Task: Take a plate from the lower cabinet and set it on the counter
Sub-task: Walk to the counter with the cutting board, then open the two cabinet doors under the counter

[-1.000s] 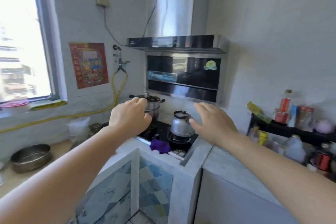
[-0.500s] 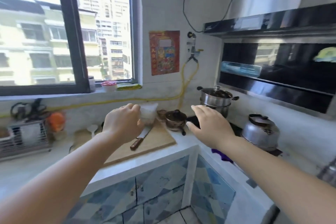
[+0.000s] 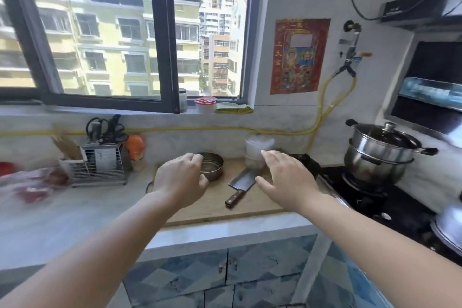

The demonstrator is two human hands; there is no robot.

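Plate isn't in sight yet, presumably behind the shut cabinet doors (image 3: 225,280) under the worktop (image 3: 75,220). Left hand (image 3: 180,180) is loosely curled, right hand (image 3: 285,180) spread flat, both holding nothing. That cleaver (image 3: 241,186) on the cutting board (image 3: 225,210) could get bumped when setting it down.

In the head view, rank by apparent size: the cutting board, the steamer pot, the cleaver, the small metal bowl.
1. cutting board
2. steamer pot
3. and 4. cleaver and small metal bowl: too alike to rank; the left hand hides part of the bowl.

Left hand (image 3: 180,177) and right hand (image 3: 287,177), both empty, hover above cutting board (image 3: 250,205) on counter (image 3: 75,220).
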